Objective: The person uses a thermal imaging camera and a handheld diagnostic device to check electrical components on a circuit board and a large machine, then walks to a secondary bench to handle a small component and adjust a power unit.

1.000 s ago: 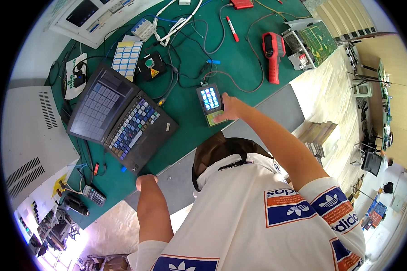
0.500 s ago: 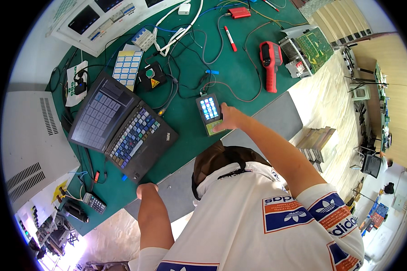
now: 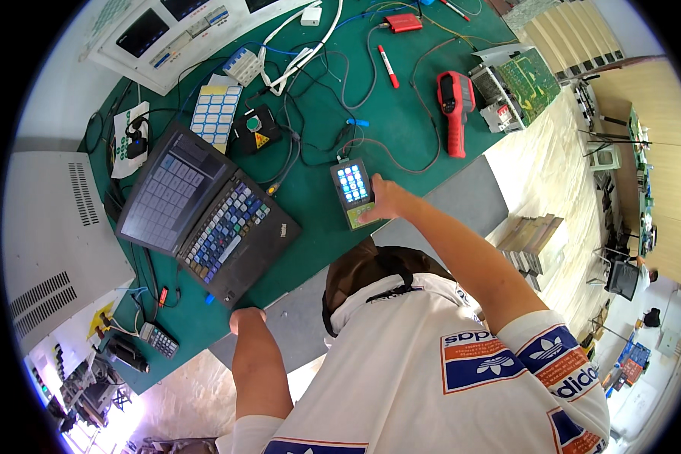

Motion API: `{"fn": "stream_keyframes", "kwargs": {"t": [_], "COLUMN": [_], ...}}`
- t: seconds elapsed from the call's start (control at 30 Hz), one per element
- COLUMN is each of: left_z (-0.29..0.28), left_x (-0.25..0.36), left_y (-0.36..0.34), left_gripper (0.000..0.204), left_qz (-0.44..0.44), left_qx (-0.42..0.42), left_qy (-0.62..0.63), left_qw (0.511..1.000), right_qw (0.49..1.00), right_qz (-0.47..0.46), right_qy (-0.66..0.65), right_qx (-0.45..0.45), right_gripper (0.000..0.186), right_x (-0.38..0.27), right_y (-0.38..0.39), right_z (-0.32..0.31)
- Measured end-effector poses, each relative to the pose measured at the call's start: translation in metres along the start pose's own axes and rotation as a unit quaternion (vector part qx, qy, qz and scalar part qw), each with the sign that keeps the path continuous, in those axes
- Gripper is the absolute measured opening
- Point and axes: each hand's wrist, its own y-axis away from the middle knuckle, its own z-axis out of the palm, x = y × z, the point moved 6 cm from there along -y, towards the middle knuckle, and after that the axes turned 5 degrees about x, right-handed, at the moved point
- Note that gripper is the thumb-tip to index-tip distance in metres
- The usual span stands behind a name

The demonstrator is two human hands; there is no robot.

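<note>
Red-and-black handheld instrument beside a green circuit board; red-and-white marker; calculator

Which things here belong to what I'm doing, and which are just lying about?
Seemingly in use:
dark rectangular device with lit screen, touched by right hand

Apparently lying about:
red pistol-shaped instrument
red-white marker pen
grey calculator

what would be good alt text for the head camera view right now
A person's right hand touches a small device with a lit screen on a green table. The left hand is at the table's edge by an open laptop; a red handheld instrument lies farther back, to the right.
</note>
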Motion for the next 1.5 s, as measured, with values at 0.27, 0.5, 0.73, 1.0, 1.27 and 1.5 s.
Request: {"fn": "stream_keyframes", "kwargs": {"t": [0.27, 0.5, 0.73, 1.0, 1.27, 1.5], "left_z": [-0.002, -0.014, 0.010, 0.130, 0.134, 0.128], "left_x": [-0.002, -0.003, 0.003, -0.017, -0.091, -0.124], "left_y": [-0.007, 0.007, -0.013, -0.056, 0.135, 0.189], "left_gripper": [0.033, 0.033, 0.034, 0.048, 0.046, 0.045], "left_qz": [-0.013, -0.015, 0.020, 0.233, 0.508, 0.555], "left_qx": [-0.003, -0.012, -0.009, 0.044, -0.109, -0.132], "left_qy": [0.025, 0.044, -0.020, -0.971, -0.832, -0.801], "left_qw": [1.000, 0.999, 1.000, 0.042, 0.197, 0.181], "right_qw": [1.000, 1.000, 0.998, 0.998, 0.999, 0.998], "right_qz": [-0.002, -0.022, -0.037, -0.055, -0.016, 0.003], "right_qy": [0.015, -0.005, -0.032, -0.022, -0.028, -0.053], "right_qx": [0.013, -0.009, -0.034, -0.016, -0.017, -0.026], "right_gripper": [0.091, 0.088, 0.086, 0.120, 0.127, 0.108], "right_x": [0.000, 0.000, 0.006, 0.008, 0.011, 0.005], "right_y": [-0.001, 0.001, 0.000, -0.015, 0.000, 0.001], "right_z": [-0.001, 0.000, 0.000, 0.008, 0.004, 0.003]}}
